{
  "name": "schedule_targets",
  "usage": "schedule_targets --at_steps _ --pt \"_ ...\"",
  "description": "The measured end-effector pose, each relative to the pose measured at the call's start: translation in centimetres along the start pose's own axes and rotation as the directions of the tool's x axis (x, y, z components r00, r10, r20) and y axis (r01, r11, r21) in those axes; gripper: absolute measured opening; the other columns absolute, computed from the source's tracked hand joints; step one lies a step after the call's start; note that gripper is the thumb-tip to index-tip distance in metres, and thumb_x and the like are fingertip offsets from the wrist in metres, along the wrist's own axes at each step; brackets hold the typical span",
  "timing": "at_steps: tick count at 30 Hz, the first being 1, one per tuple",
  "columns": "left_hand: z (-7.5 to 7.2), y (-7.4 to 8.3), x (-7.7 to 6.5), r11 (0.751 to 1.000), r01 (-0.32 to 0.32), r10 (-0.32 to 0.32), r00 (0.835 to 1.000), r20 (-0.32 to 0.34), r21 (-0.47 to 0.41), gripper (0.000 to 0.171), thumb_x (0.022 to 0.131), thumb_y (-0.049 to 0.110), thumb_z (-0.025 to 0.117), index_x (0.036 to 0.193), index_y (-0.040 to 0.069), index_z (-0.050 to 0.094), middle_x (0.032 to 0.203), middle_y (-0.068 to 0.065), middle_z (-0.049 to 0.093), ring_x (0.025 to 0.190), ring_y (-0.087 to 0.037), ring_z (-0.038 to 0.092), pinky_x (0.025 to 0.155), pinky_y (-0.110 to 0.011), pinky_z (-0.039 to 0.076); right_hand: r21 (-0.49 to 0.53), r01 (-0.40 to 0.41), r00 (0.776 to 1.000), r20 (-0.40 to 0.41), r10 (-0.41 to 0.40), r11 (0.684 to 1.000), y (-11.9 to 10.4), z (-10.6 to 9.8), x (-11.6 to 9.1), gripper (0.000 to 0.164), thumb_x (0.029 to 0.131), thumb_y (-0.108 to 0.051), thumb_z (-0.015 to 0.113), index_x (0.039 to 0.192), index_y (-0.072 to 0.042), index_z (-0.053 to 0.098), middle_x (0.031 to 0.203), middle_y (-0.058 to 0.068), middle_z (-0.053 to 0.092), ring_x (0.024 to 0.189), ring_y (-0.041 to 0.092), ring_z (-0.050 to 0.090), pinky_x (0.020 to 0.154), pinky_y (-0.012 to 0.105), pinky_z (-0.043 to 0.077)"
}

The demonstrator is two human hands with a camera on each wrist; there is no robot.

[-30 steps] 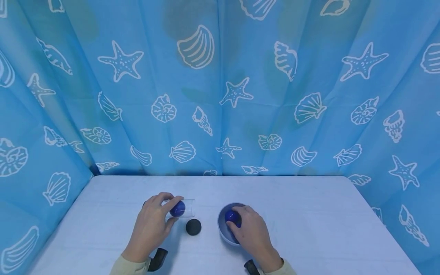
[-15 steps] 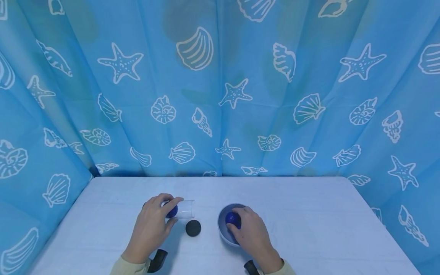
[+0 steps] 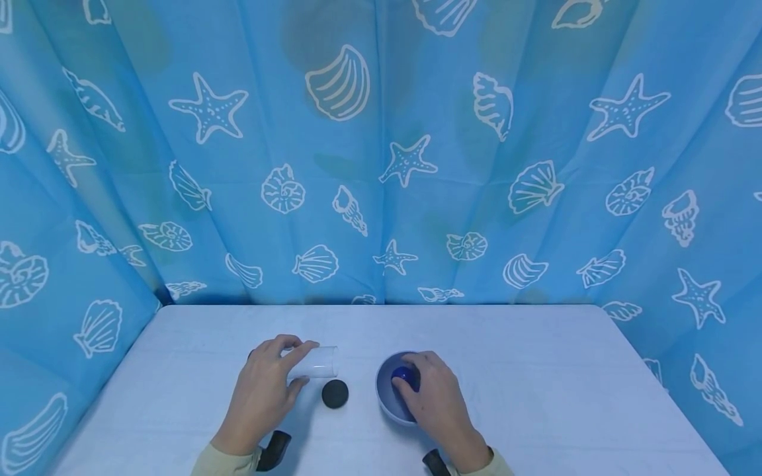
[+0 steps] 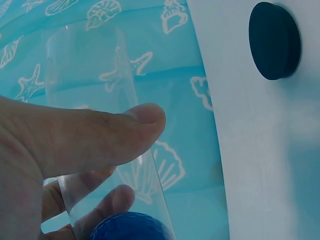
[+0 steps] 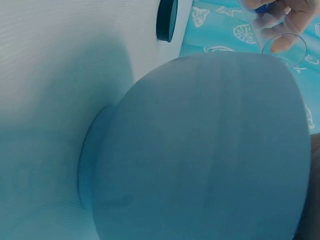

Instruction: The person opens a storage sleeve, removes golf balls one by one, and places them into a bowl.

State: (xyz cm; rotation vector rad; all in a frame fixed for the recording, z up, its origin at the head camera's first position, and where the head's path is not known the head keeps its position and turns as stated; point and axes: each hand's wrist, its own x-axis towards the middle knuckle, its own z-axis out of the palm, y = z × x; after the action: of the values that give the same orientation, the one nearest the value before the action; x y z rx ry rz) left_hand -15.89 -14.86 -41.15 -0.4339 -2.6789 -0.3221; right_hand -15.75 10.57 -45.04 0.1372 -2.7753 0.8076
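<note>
My left hand (image 3: 264,383) grips a clear tube (image 3: 324,361) on its side, its far end pointing right. Inside it, a dimpled blue ball (image 4: 131,227) sits at the end near the hand; fingers hide this ball in the head view. My right hand (image 3: 439,400) reaches into a blue-grey bowl (image 3: 385,404) and grips another blue ball (image 3: 403,377) between thumb and fingers. Whether more balls lie beneath cannot be seen. The bowl's outer wall (image 5: 200,150) fills most of the right wrist view, hiding the right fingers there.
A round black lid (image 3: 335,394) lies on the white table (image 3: 536,383), between the tube and the bowl. Behind the table hangs a blue curtain (image 3: 381,218) with white shells and starfish. Black wrist mounts (image 3: 274,451) show at both sleeves.
The ball in the tube has rolled left along it, passing out of the head view behind my left fingers. My right hand stays at the bowl, its ball shifting only slightly.
</note>
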Motion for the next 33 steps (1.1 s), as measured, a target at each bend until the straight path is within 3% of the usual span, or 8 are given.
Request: schedule_targets --at_steps 7,21,27,33 --pt "0.1 -0.1 0.0 1.000 -0.009 0.009 1.000 -0.002 0.007 0.057 0.063 0.013 0.085 0.115 0.024 0.064 0.105 -0.005 0.059 0.097 -0.027 0.057 0.086 -0.047 0.047 0.077 0.063 0.992 -0.113 -0.054 0.995 -0.2 -0.4 0.2 0.029 0.081 -0.026 0.072 0.106 -0.014 0.066 0.106 0.000 0.060 0.104 0.018 0.059 0.088 0.036 0.049" --pt "0.2 0.0 0.0 1.000 0.007 -0.007 1.000 0.004 0.011 0.059 0.062 0.015 0.086 0.115 0.024 0.064 0.105 -0.005 0.059 0.097 -0.027 0.057 0.085 -0.047 0.047 0.151 0.064 0.996 -0.075 -0.053 0.986 -2.5 -1.4 0.7 0.032 0.084 -0.030 0.068 0.113 -0.017 0.063 0.111 0.000 0.059 0.104 0.016 0.058 0.086 0.036 0.051" --pt "0.2 -0.2 0.0 1.000 0.002 -0.002 1.000 -0.013 0.003 0.061 0.061 0.013 0.086 0.117 0.024 0.064 0.105 -0.005 0.059 0.096 -0.027 0.057 0.086 -0.048 0.047 0.171 0.024 0.999 -0.052 -0.016 0.985 -4.2 -1.1 0.9 0.033 0.084 -0.031 0.068 0.114 -0.018 0.062 0.106 -0.002 0.060 0.097 0.014 0.059 0.084 0.035 0.051" --pt "0.3 -0.2 0.0 1.000 0.006 -0.006 0.999 -0.031 0.000 0.062 0.060 0.014 0.086 0.117 0.024 0.064 0.105 -0.005 0.059 0.094 -0.026 0.058 0.084 -0.046 0.049 0.241 0.061 0.998 -0.047 -0.051 0.969 -5.1 -0.4 1.1 0.033 0.086 -0.029 0.066 0.115 -0.015 0.062 0.105 0.000 0.062 0.093 0.014 0.060 0.081 0.032 0.051"
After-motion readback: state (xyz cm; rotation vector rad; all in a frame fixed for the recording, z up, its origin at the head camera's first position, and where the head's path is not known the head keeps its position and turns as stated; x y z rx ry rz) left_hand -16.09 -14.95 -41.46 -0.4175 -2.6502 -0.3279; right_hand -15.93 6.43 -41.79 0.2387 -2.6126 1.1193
